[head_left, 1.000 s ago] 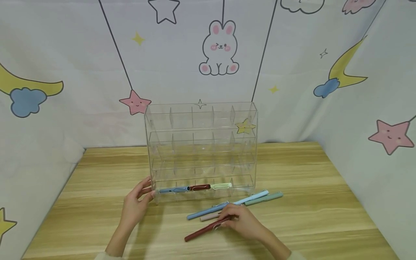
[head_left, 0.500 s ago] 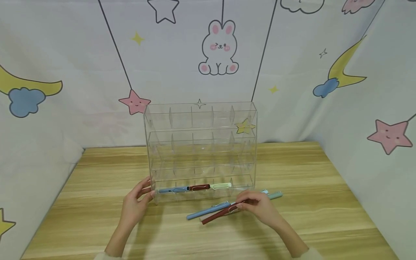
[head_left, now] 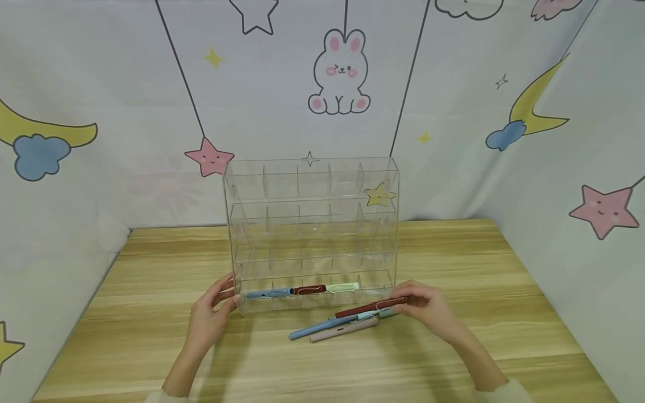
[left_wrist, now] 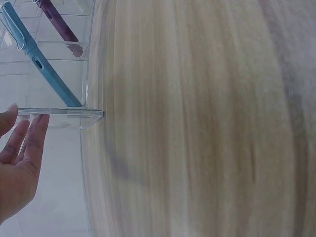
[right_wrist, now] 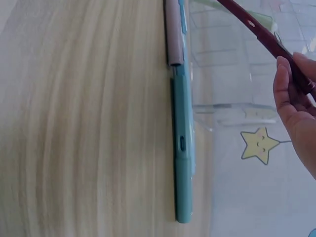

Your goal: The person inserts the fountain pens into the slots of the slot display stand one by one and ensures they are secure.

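A clear acrylic rack [head_left: 314,246] with several compartments stands on the table. My left hand [head_left: 211,313] rests against its lower left side, fingertips touching the outer side panel [left_wrist: 61,112]. Along the bottom row lie a blue pen [head_left: 269,294], a dark red pen [head_left: 309,290] and a pale green pen [head_left: 342,287]. My right hand [head_left: 425,308] pinches another dark red pen [head_left: 368,308] near one end, in front of the rack's lower right. Beneath it on the table lie a blue pen [head_left: 317,329], a pinkish-beige pen [head_left: 342,330], a light blue pen [head_left: 364,315] and a green pen [right_wrist: 182,163], partly hidden.
The wooden table [head_left: 453,257] extends around the rack on both sides and in front. Behind and at the sides hangs a white cloth [head_left: 272,101] printed with stars, moons and a rabbit.
My right hand has carried the dark red pen up and to the right, from the table's front toward the rack's lower right, over the loose pens. My left hand stays at the rack's side.
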Motion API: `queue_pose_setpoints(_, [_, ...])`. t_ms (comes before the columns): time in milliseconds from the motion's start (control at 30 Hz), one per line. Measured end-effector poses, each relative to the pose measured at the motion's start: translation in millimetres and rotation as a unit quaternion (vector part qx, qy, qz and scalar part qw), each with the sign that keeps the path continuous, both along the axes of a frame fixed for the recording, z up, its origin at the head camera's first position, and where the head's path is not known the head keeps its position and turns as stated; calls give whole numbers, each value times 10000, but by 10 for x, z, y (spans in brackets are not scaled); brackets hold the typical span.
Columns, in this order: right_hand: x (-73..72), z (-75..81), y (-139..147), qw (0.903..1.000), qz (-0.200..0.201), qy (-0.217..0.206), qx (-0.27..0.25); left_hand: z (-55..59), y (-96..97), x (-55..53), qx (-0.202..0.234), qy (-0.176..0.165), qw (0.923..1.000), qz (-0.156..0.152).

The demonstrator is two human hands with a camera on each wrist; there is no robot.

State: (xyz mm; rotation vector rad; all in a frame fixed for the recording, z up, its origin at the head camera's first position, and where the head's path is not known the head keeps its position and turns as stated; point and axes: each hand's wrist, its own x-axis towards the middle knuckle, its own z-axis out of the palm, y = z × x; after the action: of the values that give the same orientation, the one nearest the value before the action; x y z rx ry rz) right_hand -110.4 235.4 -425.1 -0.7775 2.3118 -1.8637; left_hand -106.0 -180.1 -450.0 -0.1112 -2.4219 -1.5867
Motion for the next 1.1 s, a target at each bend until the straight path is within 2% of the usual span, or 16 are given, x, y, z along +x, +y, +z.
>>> queue_pose_setpoints(233, [-1,115,140,9971,-745,-139,-70,-17,-8,-4,46,20,10000,-18])
queue_pose_setpoints(367, [-12,166,162,9923,-1211,-240,78,-24,-13,-2,19,-10,10000,-64])
queue_pose_setpoints(567, [-41,170,118,9855,-1647,-347,207,-33,-14,-1,43,-103,9999,-102])
queue_pose_setpoints(800, [-80,55,-84,9838,-1712,-378,373,-48,-21,-2,7,-127,9999,-84])
queue_pose_setpoints(867, [-65,83,-187,9833,-1723,-380,450,-46,-19,0,27,-117,9999,-90])
queue_pose_setpoints(1100, [-120,28,-398,9809,-1825,-220,637,-68,-29,-2,-90,-180,9998,-46])
